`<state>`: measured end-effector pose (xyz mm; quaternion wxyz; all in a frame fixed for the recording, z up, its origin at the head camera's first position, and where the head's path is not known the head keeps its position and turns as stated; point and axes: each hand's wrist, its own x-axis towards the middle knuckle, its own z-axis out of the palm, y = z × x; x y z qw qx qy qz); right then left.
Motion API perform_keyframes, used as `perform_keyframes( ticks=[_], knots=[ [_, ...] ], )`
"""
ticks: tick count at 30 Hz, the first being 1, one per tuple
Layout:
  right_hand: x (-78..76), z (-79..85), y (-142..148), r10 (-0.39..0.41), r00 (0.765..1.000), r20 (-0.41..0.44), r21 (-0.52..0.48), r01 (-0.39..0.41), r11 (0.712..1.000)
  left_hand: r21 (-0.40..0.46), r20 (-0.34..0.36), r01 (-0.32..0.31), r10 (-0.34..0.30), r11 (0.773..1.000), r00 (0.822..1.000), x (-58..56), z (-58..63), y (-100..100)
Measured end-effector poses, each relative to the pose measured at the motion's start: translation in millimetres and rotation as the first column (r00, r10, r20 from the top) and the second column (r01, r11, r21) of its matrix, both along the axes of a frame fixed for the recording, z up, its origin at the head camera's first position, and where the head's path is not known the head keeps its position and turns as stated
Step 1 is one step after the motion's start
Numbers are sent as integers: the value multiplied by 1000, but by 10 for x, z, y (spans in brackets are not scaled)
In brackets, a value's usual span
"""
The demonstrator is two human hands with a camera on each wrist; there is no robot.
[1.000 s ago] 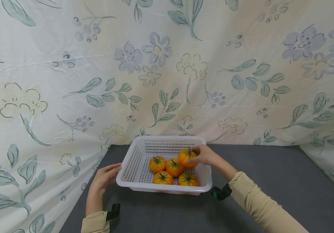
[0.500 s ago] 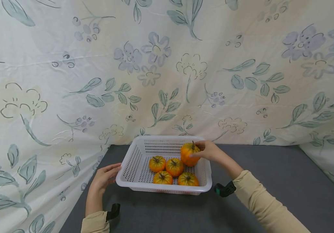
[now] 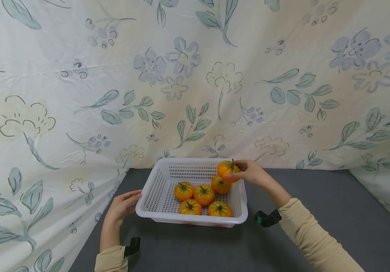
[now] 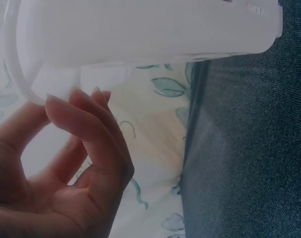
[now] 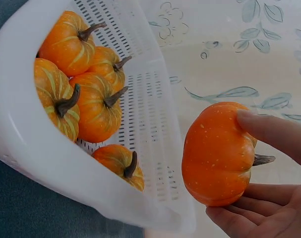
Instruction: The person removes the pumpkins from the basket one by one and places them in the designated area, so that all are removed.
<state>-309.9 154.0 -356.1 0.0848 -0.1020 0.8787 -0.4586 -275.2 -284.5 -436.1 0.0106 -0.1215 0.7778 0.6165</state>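
Note:
A white perforated plastic basket (image 3: 161, 216) stands on the table, holding several small orange pumpkins (image 3: 203, 195) with yellow-green streaks and brown stems. My right hand (image 3: 251, 173) grips another pumpkin (image 3: 228, 172) above the basket's back right corner. The right wrist view shows that pumpkin (image 5: 217, 156) on its side, thumb on top and fingers beneath, its stem toward the palm. At the basket's left end, my left hand (image 3: 121, 207) holds the rim. Seen from the left wrist, its bent fingers (image 4: 98, 126) and thumb meet at the rim's edge.
Dark grey cloth covers the table (image 3: 304, 204), which extends to the right of the basket. A floral curtain (image 3: 195, 94) hangs along the table's back edge and both sides. Each forearm carries a black wrist device (image 3: 267, 218) below a beige sleeve.
The right hand has lifted its pumpkin and carried it back and to the right, uncovering another pumpkin beneath. The left hand and the basket have stayed in place.

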Motion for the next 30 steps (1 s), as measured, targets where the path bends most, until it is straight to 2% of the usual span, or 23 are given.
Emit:
perform_keyframes(
  ticks=[12,20,30],
  knots=[
    [-29,8,188,-28,1000,5,-60,29,998,3,3,-3,3,1000,1000,-8,1,-1],
    [-41,-20,307,-71,997,4,-19,71,997,8,3,-1,1,1000,1000,-8,3,-1],
    [-47,-115,434,-100,995,7,-40,100,994,8,9,-3,3,1000,1000,1,4,1]
  ],
)
